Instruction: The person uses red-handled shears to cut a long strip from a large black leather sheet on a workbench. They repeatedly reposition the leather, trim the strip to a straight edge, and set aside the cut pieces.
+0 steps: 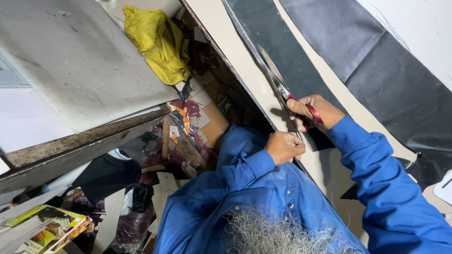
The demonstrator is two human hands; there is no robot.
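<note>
Two hands work at the edge of the table (pixel 245 61). Our right hand (pixel 314 112) is closed around the red handles of the scissors (pixel 282 87), whose blades run along the long black strip (pixel 287 51) lying on the tabletop. Our left hand (pixel 284 146) is curled shut, pinching the near end of that strip just beside the table edge. A wider black sheet (pixel 376 61) lies further right. A yellow cloth (pixel 160 40) sits below, beside the grey board (pixel 80 61).
</note>
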